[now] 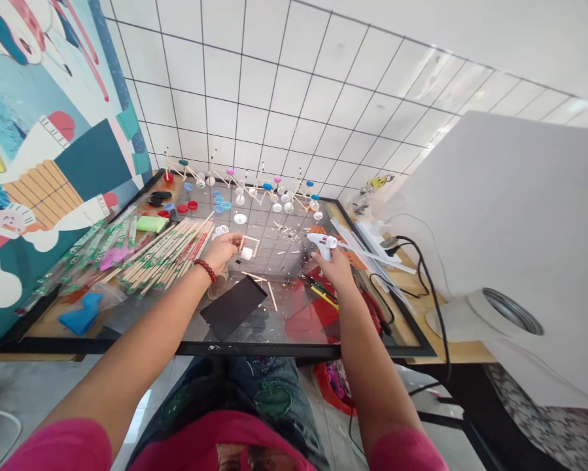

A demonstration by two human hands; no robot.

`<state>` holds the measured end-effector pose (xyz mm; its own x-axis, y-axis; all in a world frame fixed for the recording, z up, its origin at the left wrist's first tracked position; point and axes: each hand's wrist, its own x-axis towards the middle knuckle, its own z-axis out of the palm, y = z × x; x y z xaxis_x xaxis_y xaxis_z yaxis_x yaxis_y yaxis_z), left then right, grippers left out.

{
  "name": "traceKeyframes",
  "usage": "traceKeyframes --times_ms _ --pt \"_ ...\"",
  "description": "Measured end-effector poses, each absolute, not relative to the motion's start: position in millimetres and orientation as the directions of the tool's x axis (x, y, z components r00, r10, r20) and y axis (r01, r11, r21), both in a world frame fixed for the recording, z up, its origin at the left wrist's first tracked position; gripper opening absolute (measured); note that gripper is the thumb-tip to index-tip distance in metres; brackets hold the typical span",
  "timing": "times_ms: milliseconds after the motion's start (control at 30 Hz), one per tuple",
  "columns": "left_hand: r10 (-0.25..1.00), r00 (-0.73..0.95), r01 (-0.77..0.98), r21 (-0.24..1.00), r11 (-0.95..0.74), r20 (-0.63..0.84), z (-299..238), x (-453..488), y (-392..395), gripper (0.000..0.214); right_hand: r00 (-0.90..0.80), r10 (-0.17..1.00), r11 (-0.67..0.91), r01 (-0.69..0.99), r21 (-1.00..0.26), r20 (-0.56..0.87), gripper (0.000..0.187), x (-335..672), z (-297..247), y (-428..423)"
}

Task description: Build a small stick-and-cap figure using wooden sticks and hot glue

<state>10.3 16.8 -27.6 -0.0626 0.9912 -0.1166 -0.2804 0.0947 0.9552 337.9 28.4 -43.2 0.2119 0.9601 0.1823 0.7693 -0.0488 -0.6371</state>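
My left hand [224, 252] pinches a small square frame of wooden sticks [257, 248] above the middle of the glass tabletop. A white cylindrical piece [246, 253] sits at the frame's lower edge. My right hand [335, 265] is wrapped round a white glue gun [322, 242], some way to the right of the frame. Below the left hand lies a black rectangular tray [233, 305], with loose short sticks [273, 296] beside it. Bundles of wooden chopsticks [171, 255], some in printed wrappers, spread to the left of the hand.
Several small stick models with bottle caps [267, 188] line the back by the tiled wall [254, 78]. Loose blue caps [218, 203] and a white cap [240, 219] lie before them. A black cable [433, 307] runs along the right. A blue object [82, 314] lies front left.
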Motion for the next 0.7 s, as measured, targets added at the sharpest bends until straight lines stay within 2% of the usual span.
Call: traceKeyframes --times_ms 133,367,500,600,700 --pt "0.993 -0.067 -0.236 0.969 0.076 -0.094 -29 11 16 0.020 0.205 0.960 -0.033 0.757 -0.652 0.190 0.047 339 -46 30" --pt "0.994 -0.111 -0.070 0.998 -0.009 0.001 -43 11 21 0.037 0.223 0.947 0.015 0.691 -0.722 0.233 0.045 333 -46 32" --pt "0.993 -0.119 -0.208 0.978 -0.014 -0.011 -27 16 13 0.032 0.224 0.932 0.114 0.567 -0.816 0.286 0.047 326 -43 29" --pt "0.990 -0.009 -0.419 0.899 0.125 -0.142 -12 18 6 0.025 0.231 0.935 0.150 0.428 -0.891 0.268 0.051 321 -42 27" --pt "0.959 0.099 -0.469 0.838 0.280 -0.265 -3 18 3 0.022 0.189 0.959 0.151 0.298 -0.943 0.213 0.052 316 -38 26"
